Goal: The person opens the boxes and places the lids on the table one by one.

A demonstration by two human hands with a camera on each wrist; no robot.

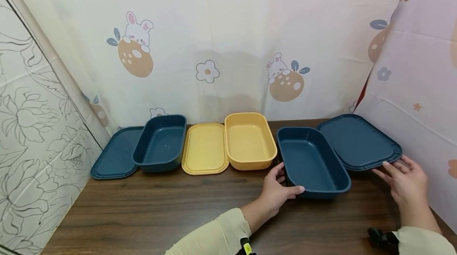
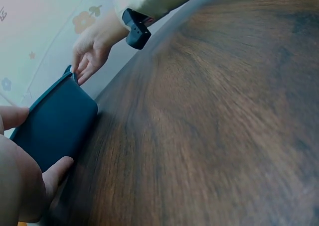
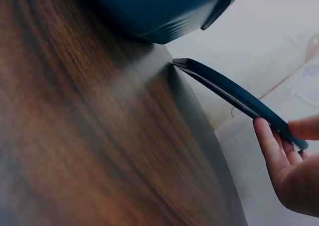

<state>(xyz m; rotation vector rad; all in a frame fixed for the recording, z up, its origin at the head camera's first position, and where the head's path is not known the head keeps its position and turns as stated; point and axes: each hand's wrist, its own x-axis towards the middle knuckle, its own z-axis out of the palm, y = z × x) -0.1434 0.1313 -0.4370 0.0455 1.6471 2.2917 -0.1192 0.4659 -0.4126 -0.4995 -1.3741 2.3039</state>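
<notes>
Nearest, the left hand [image 1: 276, 191] curls its fingers round the near corner of a dark blue container [image 1: 311, 162] on the wooden counter [image 1: 160, 211], while the right hand [image 1: 405, 181] pinches the raised edge of its dark blue lid [image 1: 357, 142] just beside.

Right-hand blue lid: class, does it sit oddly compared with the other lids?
Yes. The blue lid is tilted, its far edge on the table and its near edge raised by the right hand. The yellow lid lies flat.
</notes>
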